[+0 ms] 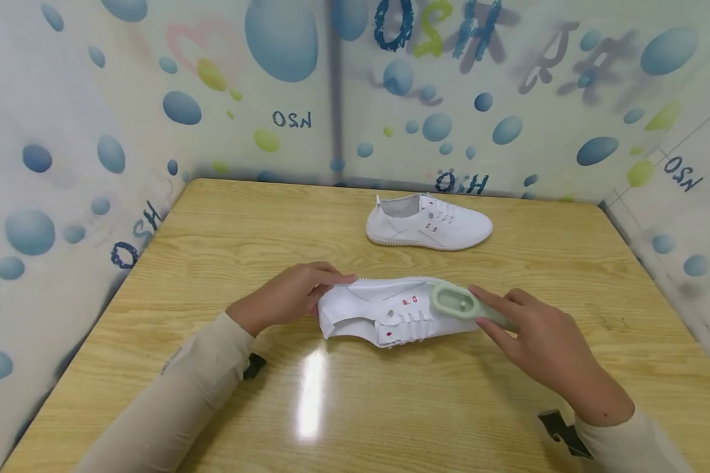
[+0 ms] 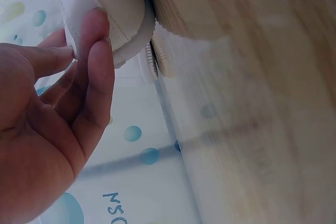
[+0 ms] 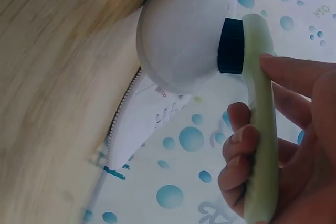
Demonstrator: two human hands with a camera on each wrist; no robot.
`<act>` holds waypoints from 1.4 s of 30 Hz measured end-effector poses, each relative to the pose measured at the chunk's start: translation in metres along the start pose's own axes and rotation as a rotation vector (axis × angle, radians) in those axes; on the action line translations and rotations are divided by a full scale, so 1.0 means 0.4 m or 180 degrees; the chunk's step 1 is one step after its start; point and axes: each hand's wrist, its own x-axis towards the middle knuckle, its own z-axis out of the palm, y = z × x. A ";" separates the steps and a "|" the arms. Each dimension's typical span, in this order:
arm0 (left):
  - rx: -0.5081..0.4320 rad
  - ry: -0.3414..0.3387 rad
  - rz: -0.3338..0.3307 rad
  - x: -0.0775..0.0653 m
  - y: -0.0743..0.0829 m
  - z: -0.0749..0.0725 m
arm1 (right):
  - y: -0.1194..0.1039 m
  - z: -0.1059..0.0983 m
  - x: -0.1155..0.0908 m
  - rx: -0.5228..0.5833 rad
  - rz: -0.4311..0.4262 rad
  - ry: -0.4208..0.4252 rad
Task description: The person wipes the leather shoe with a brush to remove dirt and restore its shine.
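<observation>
A white lace-up shoe (image 1: pixel 355 305) lies on the wooden table with its toe to the right and its opening toward me. My left hand (image 1: pixel 290 295) grips its heel, thumb and fingers on either side of the collar, as the left wrist view shows. In my right hand (image 1: pixel 538 338) is a light green scrubbing brush (image 1: pixel 457 301), its handle wrapped by curled fingers. Dark bristles (image 3: pixel 231 45) meet the upper near the toe in the right wrist view. In the head view the brush head hides part of the shoe's front.
Behind, a second white shoe (image 1: pixel 432 223) stands upright on the wooden table (image 1: pixel 242 230), toe to the right. Walls (image 1: pixel 213 144) printed with blue and green bubbles enclose the table's back and sides. Dark strap pieces (image 1: pixel 562 433) show at both wrists.
</observation>
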 end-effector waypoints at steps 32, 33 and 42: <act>-0.0003 -0.0029 0.0033 0.001 -0.003 -0.002 | -0.199 0.146 0.153 0.0016 -0.0895 0.0130; 0.0005 -0.0026 0.0034 0.001 -0.002 -0.002 | -0.198 0.144 0.152 0.0019 -0.0889 0.0137; 0.0206 0.0055 0.0023 0.001 -0.003 0.000 | -0.158 0.116 0.124 -0.0027 -0.0674 0.0102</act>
